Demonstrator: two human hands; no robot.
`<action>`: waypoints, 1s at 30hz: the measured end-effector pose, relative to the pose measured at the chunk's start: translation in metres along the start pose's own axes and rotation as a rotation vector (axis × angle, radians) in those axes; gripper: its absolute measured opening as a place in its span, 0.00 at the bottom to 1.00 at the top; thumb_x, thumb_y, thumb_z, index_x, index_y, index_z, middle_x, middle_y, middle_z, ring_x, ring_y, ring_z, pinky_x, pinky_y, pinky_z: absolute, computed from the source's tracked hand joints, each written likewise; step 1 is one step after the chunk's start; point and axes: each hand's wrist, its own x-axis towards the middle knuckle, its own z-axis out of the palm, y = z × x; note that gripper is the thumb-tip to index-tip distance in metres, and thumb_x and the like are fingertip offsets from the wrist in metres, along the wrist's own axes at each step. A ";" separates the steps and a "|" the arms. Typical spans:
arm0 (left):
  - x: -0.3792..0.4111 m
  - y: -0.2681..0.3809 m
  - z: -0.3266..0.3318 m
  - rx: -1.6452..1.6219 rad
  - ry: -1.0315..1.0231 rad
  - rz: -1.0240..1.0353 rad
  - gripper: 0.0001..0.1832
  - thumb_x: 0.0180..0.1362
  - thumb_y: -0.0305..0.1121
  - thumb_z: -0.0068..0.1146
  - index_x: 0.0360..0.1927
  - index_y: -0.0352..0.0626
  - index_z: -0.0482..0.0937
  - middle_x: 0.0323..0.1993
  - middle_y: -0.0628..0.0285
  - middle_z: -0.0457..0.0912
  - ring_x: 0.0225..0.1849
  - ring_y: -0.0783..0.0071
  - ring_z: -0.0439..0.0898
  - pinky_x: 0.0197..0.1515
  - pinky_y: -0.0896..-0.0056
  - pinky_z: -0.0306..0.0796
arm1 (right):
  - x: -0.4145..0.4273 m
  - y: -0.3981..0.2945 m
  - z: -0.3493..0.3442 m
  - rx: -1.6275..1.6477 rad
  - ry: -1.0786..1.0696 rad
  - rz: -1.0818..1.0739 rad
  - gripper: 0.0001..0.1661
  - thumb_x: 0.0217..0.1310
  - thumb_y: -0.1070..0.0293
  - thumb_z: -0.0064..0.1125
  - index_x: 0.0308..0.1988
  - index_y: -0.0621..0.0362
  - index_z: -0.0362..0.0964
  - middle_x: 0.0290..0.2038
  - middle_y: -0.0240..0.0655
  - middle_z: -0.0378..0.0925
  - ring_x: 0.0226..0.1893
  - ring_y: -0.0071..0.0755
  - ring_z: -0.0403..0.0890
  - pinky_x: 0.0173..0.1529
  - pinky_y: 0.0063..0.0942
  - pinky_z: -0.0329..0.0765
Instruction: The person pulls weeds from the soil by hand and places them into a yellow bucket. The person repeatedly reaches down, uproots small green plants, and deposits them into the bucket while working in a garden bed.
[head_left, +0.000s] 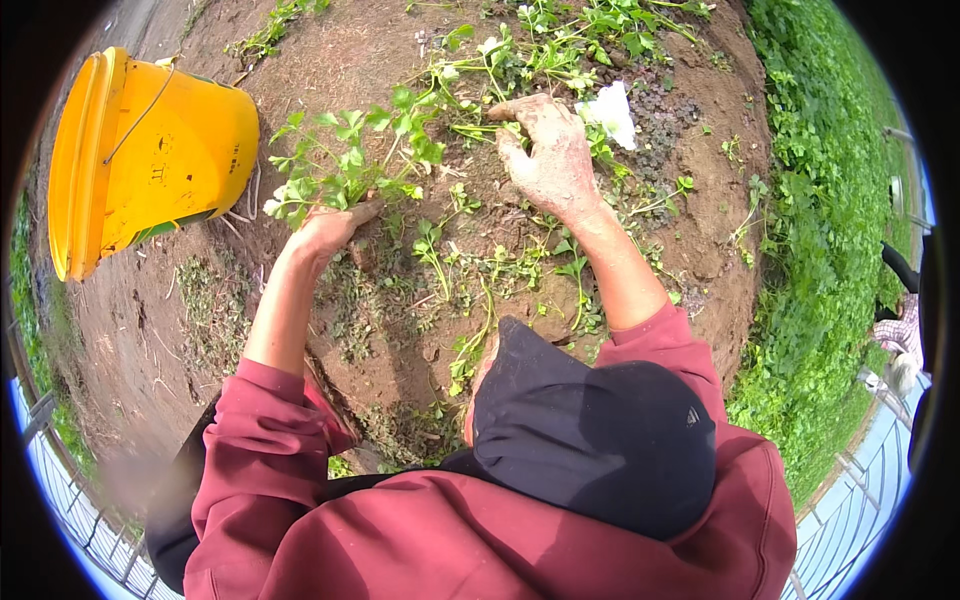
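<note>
My left hand (330, 234) is closed around the stems of a bunch of leafy green plants (349, 169), which look like celery or parsley seedlings. The leaves spread up and away from my fingers, and the gripped stem ends are hidden. My right hand (546, 154), coated with soil, hovers low over loose green stalks (474, 131). Its thumb and index finger are apart, with a thin stem between or just behind them. The other fingertips are partly hidden. A crumpled white sheet (611, 114) lies just right of that hand.
A yellow bucket (180, 142) with a wire handle stands at the left. More uprooted plants (585, 34) lie on the soil (337, 60) ahead. Dense green crop (817, 247) lines the right side, with another person's checked sleeve (904, 326) beyond. My bent knee (592, 442) is close below.
</note>
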 end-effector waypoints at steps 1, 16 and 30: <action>0.007 -0.006 -0.007 0.117 0.152 -0.015 0.16 0.58 0.33 0.61 0.49 0.43 0.77 0.40 0.67 0.81 0.40 0.79 0.78 0.44 0.75 0.72 | 0.002 0.004 0.009 -0.115 -0.121 -0.061 0.12 0.53 0.62 0.57 0.39 0.50 0.78 0.43 0.38 0.75 0.46 0.42 0.74 0.53 0.42 0.65; -0.012 0.028 0.036 0.211 -0.236 0.289 0.24 0.51 0.26 0.66 0.53 0.38 0.73 0.42 0.68 0.78 0.44 0.80 0.74 0.50 0.74 0.69 | -0.032 -0.024 0.041 0.184 -0.699 0.026 0.19 0.59 0.58 0.50 0.45 0.60 0.69 0.42 0.50 0.76 0.45 0.52 0.77 0.52 0.48 0.66; -0.027 0.002 0.032 0.258 -0.345 0.079 0.28 0.50 0.24 0.66 0.57 0.38 0.73 0.46 0.66 0.81 0.44 0.80 0.76 0.52 0.74 0.70 | -0.048 0.016 0.014 -0.163 -0.207 -0.004 0.20 0.47 0.69 0.62 0.45 0.41 0.76 0.55 0.32 0.70 0.61 0.43 0.64 0.64 0.47 0.53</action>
